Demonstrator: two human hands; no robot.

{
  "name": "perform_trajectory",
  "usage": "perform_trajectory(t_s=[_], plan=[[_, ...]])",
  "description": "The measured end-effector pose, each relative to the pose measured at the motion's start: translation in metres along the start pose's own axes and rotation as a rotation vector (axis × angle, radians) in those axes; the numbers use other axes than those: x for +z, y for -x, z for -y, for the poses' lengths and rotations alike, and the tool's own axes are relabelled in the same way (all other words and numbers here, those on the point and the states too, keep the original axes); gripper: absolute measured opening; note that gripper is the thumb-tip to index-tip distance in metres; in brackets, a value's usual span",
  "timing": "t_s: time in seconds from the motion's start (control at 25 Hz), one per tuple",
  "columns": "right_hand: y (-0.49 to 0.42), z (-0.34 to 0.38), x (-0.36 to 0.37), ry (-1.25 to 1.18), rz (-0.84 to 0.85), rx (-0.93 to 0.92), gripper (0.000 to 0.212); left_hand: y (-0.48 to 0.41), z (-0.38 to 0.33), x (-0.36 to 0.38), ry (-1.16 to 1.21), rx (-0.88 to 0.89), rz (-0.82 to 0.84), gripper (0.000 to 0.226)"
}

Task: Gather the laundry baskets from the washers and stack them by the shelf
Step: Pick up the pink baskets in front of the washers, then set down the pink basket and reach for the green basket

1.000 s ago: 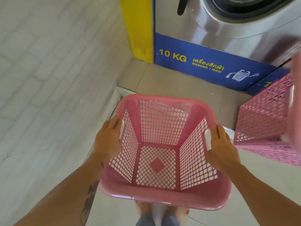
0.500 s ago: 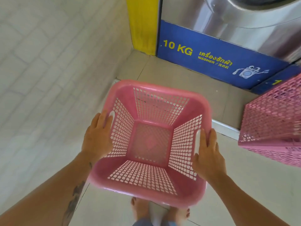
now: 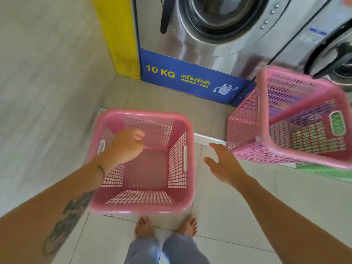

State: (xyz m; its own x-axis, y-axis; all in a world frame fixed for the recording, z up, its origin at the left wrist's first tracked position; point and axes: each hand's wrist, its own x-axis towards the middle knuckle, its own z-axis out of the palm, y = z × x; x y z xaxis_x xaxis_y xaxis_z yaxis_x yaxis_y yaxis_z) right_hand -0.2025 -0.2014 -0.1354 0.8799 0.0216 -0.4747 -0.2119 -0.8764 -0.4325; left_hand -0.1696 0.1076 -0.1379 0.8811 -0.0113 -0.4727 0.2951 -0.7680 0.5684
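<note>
Below fisted, empty left hand (image 3: 123, 145): basket (image 3: 141, 208). Just right of basket, not touching: right hand (image 3: 224, 164), fingers spread.

place: laundromat | evidence: steel washers (image 3: 219, 31), "10 KG" label (image 3: 161, 72)

Near basket (image 3: 142, 205) sits dead centre on the floor (image 3: 228, 210), just ahead of the bare feet (image 3: 143, 226), its far rim at the raised step (image 3: 162, 100). Wall (image 3: 47, 73) on the left. Behind the step stands the washer (image 3: 190, 54), with a second washer (image 3: 323, 50) to its right. A second basket (image 3: 304, 161) tilts before that one. Left hand (image 3: 123, 147) is over the near basket, right hand (image 3: 224, 164) between the two baskets.
</note>
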Motion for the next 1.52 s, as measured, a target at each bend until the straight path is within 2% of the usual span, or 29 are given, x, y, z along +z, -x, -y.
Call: perform_trajectory(t_s=[0.12, 0.2, 0.28, 0.36, 0.48, 0.6, 0.76, 0.88, 1.0, 1.16, 1.32, 1.52], plan=[[0.019, -0.01, -0.04, -0.126, -0.071, 0.021, 0.056, -0.001, -0.065, 0.005, 0.044, 0.153, 0.007, 0.037], [0.032, -0.029, -0.067, -0.185, -0.147, 0.026, 0.046, -0.008, -0.111, 0.021, 0.083, 0.239, -0.036, 0.033], [0.034, -0.052, -0.092, -0.234, -0.237, 0.009, 0.037, -0.017, -0.153, 0.041, 0.135, 0.286, -0.041, 0.032], [0.036, -0.081, -0.118, -0.298, -0.315, -0.01, 0.036, -0.025, -0.195, 0.066, 0.16, 0.343, -0.022, 0.031], [0.034, -0.134, -0.157, -0.411, -0.375, -0.024, 0.043, -0.039, -0.253, 0.108, 0.154, 0.392, -0.017, 0.028], [0.022, -0.204, -0.199, -0.537, -0.442, -0.055, 0.044, -0.062, -0.315, 0.156, 0.138, 0.342, -0.065, 0.039], [-0.016, -0.304, -0.253, -0.379, -0.541, 0.012, 0.049, -0.101, -0.382, 0.216, 0.035, 0.435, -0.213, 0.042], [-0.055, -0.369, -0.281, -0.135, -0.589, 0.015, 0.056, -0.142, -0.393, 0.251, -0.206, 0.407, -0.25, 0.06], [-0.089, -0.418, -0.29, 0.07, -0.533, -0.004, 0.073, -0.165, -0.391, 0.273, -0.379, 0.346, -0.291, 0.082], [-0.117, -0.454, -0.277, 0.3, -0.473, -0.037, 0.093, -0.166, -0.382, 0.289, -0.365, 0.417, -0.37, 0.099], [-0.113, -0.454, -0.272, 0.247, -0.555, 0.018, 0.094, -0.162, -0.38, 0.293, -0.312, 0.412, -0.38, 0.1], [-0.086, -0.447, -0.266, 0.286, -0.47, 0.024, 0.099, -0.133, -0.361, 0.297, -0.242, 0.407, -0.355, 0.105]])
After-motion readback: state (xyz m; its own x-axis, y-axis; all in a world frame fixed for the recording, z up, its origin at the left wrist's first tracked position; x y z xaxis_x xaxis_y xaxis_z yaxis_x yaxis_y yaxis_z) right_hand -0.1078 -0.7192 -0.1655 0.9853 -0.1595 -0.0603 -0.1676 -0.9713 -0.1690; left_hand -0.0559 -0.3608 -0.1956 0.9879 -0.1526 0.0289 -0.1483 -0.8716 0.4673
